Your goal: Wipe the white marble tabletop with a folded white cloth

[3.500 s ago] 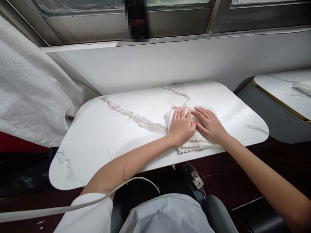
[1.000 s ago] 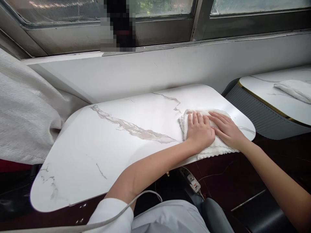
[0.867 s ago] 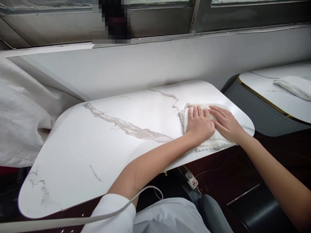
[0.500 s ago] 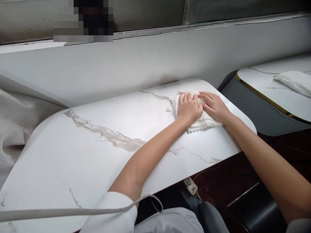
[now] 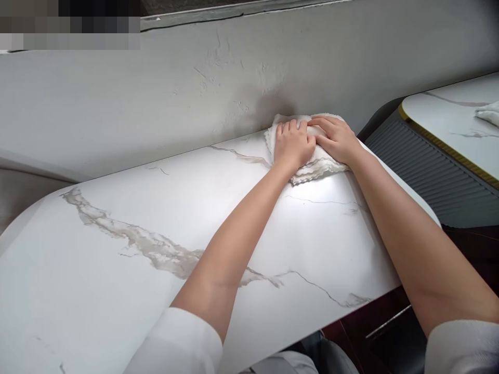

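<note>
A folded white cleaning cloth (image 5: 312,172) with ragged edges lies at the far right corner of the white marble-patterned table (image 5: 128,301), close to the wall. My left hand (image 5: 294,143) presses down on the cloth's left half, fingers bent over it and pointing away from me. Beside it, my right hand (image 5: 336,139) bears on the right half with its fingers reaching leftward over the fabric. The two hands almost touch. Parts of the cloth are hidden under my palms.
A pale wall (image 5: 156,109) with scuffed, peeling patches runs along the table's far edge. To the right stands a second marble-patterned table (image 5: 444,111) with a gold rim and a ribbed grey base. Another white cloth (image 5: 490,112) lies on it.
Both hands have pushed the cloth away from me, to the table's far edge by the wall. My view has tilted down and shifted.
</note>
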A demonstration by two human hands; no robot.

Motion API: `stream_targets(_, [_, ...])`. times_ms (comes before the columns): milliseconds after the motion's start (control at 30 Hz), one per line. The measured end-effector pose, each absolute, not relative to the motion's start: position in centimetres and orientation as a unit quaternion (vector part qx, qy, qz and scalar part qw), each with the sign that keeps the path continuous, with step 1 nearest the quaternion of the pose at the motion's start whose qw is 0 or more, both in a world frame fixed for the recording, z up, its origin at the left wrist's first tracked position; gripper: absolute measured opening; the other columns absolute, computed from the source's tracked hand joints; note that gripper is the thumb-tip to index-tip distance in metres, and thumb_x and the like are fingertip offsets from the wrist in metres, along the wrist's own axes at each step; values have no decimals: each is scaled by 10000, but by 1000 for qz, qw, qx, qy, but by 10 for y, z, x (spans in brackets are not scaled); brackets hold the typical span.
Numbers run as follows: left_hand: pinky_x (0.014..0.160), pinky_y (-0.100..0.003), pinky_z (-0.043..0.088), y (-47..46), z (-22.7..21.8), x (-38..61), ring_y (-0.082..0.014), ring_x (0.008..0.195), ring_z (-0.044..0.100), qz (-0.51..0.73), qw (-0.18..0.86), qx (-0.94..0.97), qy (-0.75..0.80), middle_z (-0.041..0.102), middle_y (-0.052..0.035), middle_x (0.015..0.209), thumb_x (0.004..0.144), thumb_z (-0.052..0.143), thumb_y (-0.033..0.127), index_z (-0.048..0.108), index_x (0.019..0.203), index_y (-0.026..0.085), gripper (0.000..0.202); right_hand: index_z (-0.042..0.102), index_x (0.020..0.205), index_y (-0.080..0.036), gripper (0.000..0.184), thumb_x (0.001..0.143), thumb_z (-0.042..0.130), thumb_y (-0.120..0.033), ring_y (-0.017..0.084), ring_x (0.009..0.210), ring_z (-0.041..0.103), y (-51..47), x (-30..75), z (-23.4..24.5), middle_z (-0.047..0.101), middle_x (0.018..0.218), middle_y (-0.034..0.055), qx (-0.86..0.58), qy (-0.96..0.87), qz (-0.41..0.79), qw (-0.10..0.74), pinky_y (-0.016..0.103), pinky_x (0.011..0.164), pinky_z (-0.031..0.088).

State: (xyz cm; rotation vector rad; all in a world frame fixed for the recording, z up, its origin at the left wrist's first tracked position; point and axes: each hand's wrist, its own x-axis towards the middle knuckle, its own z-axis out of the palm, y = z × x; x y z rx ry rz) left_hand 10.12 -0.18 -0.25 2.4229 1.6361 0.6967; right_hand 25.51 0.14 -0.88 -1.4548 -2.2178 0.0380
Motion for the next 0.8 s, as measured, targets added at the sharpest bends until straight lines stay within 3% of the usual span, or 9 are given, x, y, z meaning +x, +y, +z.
stream_targets(333, [1185,-442,250,21,-4,105,-266,1308,492,238,80,810,530,619,-99,1303,988,368,232,579,1256,225,340,592,1333,-274,497,983,325,-505,327,1306,516,21,259,-12,609,1391,62,-549,-801,24,239,522,1108,380])
stream_targets(567, [1197,-426,241,9,-4,106,-255,1366,449,219,64,815,533,564,-104,1416,996,357,249,558,1321,213,383,552,1366,-287,488,998,295,-479,277,1379,455,9,263,-17,519,1485,49,-564,-798,-7,215,476,1168,324])
stream_targets(800, [1220,-408,224,-29,-2,109,-238,1413,407,190,43,826,529,495,-136,1501,984,367,242,540,1362,148,426,538,1389,-297,507,992,289,-491,304,1389,445,-30,267,-18,522,1489,60,-562,-797,-15,222,559,1146,324])
